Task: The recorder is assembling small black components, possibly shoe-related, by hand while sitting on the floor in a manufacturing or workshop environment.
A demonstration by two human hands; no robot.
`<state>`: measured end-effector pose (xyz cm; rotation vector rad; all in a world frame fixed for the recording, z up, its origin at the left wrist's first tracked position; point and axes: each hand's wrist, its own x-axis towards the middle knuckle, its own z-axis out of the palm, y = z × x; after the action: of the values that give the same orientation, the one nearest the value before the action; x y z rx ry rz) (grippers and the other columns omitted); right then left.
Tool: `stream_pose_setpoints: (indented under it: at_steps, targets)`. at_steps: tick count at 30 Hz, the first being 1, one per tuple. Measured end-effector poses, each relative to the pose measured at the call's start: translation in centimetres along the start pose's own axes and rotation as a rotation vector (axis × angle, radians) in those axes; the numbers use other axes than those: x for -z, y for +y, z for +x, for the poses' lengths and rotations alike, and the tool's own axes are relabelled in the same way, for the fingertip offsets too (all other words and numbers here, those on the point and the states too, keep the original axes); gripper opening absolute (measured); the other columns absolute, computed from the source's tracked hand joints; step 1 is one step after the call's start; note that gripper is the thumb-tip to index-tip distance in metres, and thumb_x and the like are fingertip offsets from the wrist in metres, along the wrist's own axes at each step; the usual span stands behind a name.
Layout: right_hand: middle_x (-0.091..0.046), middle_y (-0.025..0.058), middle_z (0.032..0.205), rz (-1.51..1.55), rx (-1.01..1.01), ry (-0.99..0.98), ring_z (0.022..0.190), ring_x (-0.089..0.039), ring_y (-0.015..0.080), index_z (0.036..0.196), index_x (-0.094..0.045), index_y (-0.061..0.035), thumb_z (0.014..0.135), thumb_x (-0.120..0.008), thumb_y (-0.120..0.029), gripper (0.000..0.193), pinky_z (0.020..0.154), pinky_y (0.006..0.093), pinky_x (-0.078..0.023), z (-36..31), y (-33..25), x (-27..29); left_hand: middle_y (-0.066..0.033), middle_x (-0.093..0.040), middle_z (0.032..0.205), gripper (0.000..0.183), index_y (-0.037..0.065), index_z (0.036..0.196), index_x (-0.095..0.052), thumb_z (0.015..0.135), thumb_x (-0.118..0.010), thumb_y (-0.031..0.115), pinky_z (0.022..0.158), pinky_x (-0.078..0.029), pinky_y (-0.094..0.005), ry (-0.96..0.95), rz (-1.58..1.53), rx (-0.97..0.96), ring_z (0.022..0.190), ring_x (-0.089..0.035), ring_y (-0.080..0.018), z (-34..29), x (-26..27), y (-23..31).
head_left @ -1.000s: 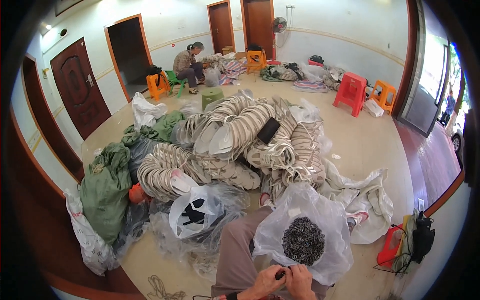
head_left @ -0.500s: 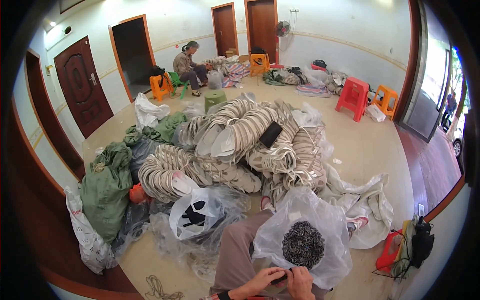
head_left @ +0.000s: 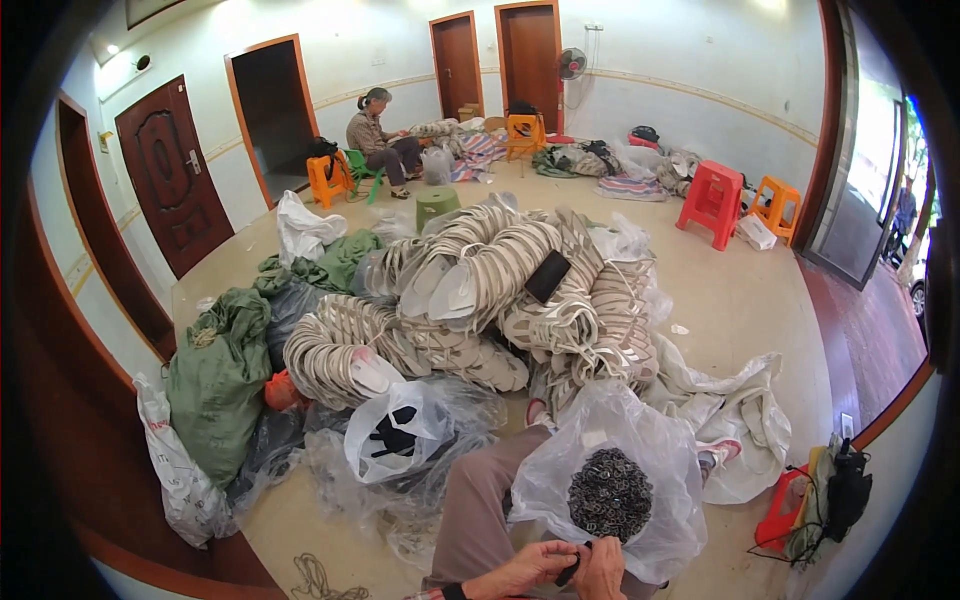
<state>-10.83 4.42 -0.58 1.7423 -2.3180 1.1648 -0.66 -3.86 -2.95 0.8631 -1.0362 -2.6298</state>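
Observation:
At the lower edge, my left hand (head_left: pixel 535 566) and my right hand (head_left: pixel 602 570) meet close together, fingers pinched. Between them is a small black strap piece (head_left: pixel 569 573), gripped from both sides. Just beyond, on my lap, a clear plastic bag (head_left: pixel 545 478) lies spread with its mouth wide. A heap of small dark metal buckles (head_left: pixel 610 495) fills its middle. To the left, a white plastic bag (head_left: pixel 362 440) on the floor holds black strap pieces (head_left: pixel 394 432).
Bundled beige shoe uppers (head_left: pixel 480 265) are piled ahead, with a black phone (head_left: pixel 547 276) on top. Left of them stand green sacks (head_left: pixel 220 385). A green stool (head_left: pixel 436 205), red stools (head_left: pixel 712 203) and a seated person (head_left: pixel 378 135) are farther back. Cords lie beside a red stool at right.
The black strap piece shows more plainly between my hands, which have turned slightly apart. The whole view has shifted a little. The seated person has a hand raised more in front.

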Motion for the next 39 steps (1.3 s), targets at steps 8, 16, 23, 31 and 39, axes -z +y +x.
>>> stream_pose_setpoints:
  at_steps: [8, 16, 23, 31, 39]
  targets:
    - [-0.043, 0.0172, 0.071, 0.042, 0.025, 0.079, 0.069, -0.044, 0.0341, 0.077, -0.048, -0.0003, 0.077, -0.051, -0.003, 0.004, 0.061, 0.0425, -0.037, 0.3, 0.4, -0.9, -0.0005, -0.052, 0.062, 0.017, 0.004, 0.079, -0.058, 0.085, -0.056, 0.021, 0.049, -0.039, -0.0219, -0.028, -0.119, -0.026, 0.052, -0.048, -0.0088, 0.2, 0.3, 0.2]
    - [-0.045, 0.0159, 0.072, 0.047, -0.017, -0.01, 0.069, -0.045, 0.0337, 0.073, -0.049, -0.0014, 0.078, -0.049, -0.006, 0.007, 0.06, 0.0416, -0.037, -1.5, 2.3, -2.6, -0.0018, -0.051, 0.06, 0.005, 0.004, 0.078, -0.057, 0.08, -0.053, 0.008, 0.042, -0.034, -0.0231, 0.108, -0.03, 0.081, 0.046, -0.044, -0.0097, 1.3, 1.2, -1.6]
    - [-0.051, 0.0152, 0.076, 0.14, -0.192, -0.031, 0.072, -0.049, 0.034, 0.077, -0.053, -0.0019, 0.08, -0.05, -0.012, 0.011, 0.063, 0.0418, -0.038, -1.8, 3.3, -3.5, -0.0047, -0.052, 0.059, 0.006, 0.003, 0.077, -0.056, 0.079, -0.052, 0.007, 0.04, -0.034, -0.0237, 0.208, 0.06, -0.022, 0.045, -0.045, -0.0121, 2.0, 1.0, -2.3]
    - [-0.052, 0.0172, 0.077, 0.334, -0.23, -0.187, 0.073, -0.05, 0.0351, 0.083, -0.055, -0.0009, 0.082, -0.051, -0.014, 0.014, 0.064, 0.0411, -0.039, 0.9, 1.3, -0.8, -0.0054, -0.053, 0.058, 0.01, 0.002, 0.077, -0.058, 0.081, -0.052, 0.008, 0.041, -0.037, -0.024, 0.226, -0.032, 0.002, 0.046, -0.049, -0.0129, 2.7, 2.5, -2.9]
    - [-0.05, 0.0216, 0.078, 0.204, -0.345, -0.215, 0.076, -0.048, 0.0385, 0.082, -0.049, 0.0009, 0.082, -0.05, -0.016, 0.017, 0.067, 0.0427, -0.038, 0.0, 2.1, -1.7, -0.0037, -0.055, 0.06, 0.013, 0.003, 0.081, -0.061, 0.085, -0.051, 0.012, 0.043, -0.037, -0.0221, 0.155, -0.006, 0.026, 0.049, -0.05, -0.0105, 3.2, 2.4, -3.0]
